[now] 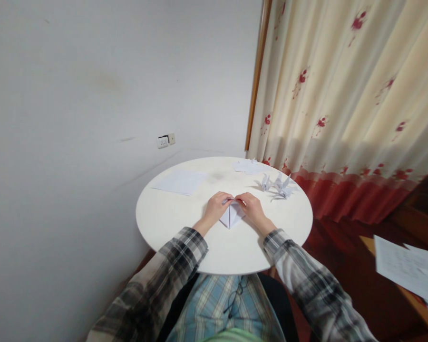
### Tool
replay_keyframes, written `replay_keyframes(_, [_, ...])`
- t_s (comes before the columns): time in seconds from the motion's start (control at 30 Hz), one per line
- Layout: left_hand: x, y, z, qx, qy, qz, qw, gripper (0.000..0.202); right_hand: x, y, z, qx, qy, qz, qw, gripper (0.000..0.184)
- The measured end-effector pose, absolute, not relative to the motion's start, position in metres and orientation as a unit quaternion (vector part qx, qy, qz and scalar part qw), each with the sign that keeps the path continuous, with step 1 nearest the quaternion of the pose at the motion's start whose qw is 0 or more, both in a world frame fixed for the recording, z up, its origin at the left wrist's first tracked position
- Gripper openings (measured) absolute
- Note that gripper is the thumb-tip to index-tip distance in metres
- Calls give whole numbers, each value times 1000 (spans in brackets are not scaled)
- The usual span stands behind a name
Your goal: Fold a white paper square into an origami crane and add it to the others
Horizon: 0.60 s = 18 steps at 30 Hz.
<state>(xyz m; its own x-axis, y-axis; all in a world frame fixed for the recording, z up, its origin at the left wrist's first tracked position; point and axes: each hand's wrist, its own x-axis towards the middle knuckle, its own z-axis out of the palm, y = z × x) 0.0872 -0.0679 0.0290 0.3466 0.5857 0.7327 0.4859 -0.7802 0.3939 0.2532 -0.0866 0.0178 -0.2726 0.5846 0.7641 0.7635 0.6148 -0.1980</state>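
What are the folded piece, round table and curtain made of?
The folded piece looks like matte paper, given its crisp crease. The round table seems smooth laminate or painted board; no grain shows. The curtain seems printed cloth, hanging in folds.

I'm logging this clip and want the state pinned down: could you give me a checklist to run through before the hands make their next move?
1. Left hand gripping the folded paper near its far end: ok.
2. Right hand gripping the same end: ok.
3. Folded paper within the edge of the round table: ok.
4. Paper cranes apart from the right hand: ok.
5. Flat paper apart from the left hand: ok.
6. Creases sharp and edges aligned: cannot tell, too small and partly covered by fingers.
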Motion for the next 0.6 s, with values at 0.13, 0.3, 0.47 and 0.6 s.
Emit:
replay_keyframes(0.13, [87, -69, 29, 815, 329, 474, 52, 6, 253, -87, 18, -438, -788, -106, 420, 14])
replay_keyframes(0.3, [87, -71, 31, 811, 330, 481, 42, 7, 253, -86, 18, -449, -785, -106, 414, 14])
replay_keyframes(0.47, [87, -73, 33, 805, 329, 492, 32, 6, 253, -87, 18, -469, -783, -95, 397, 15])
replay_keyframes(0.6, [88, -73, 33, 800, 329, 501, 30, 6, 252, -88, 19, -489, -782, -86, 376, 15])
